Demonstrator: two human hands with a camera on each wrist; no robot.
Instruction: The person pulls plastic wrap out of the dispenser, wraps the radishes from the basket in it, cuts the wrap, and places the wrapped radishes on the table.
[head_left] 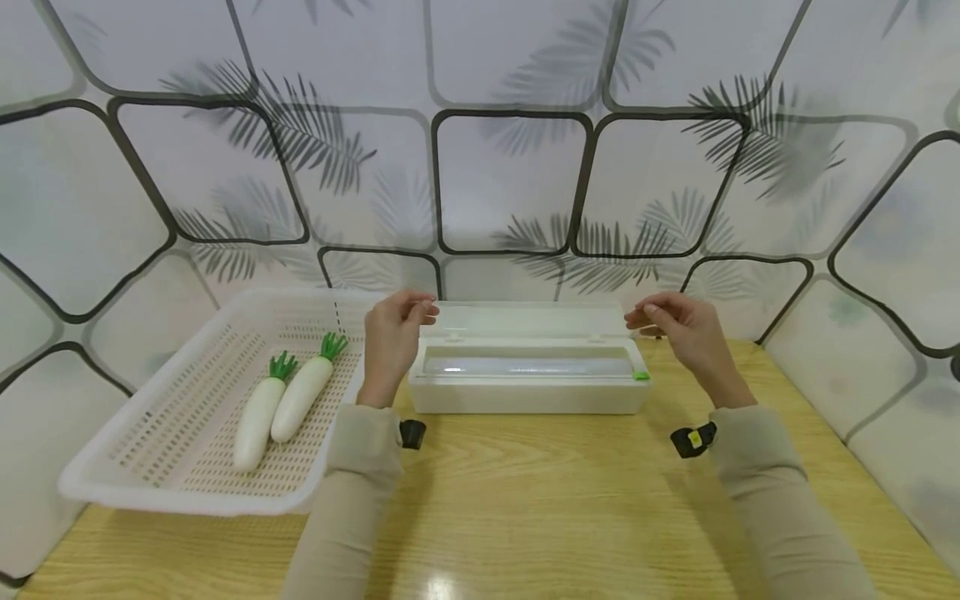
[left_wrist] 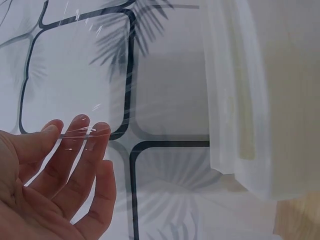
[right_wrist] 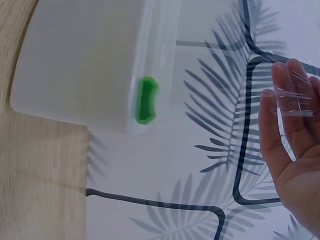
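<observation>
Mid-frame, the left hand (head_left: 392, 346) and right hand (head_left: 692, 335) each pinch clear film (right_wrist: 299, 113) near opposite ends of the white dispenser (head_left: 528, 397).

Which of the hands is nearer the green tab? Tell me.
Right. The right hand is raised near the green tab, at that end of the white box; the left hand is by the opposite end.

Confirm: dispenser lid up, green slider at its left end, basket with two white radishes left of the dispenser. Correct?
Wrong end: the head view shows the green slider at the right end of the dispenser. The lid is up, and the basket with two white radishes is left of the dispenser.
</observation>
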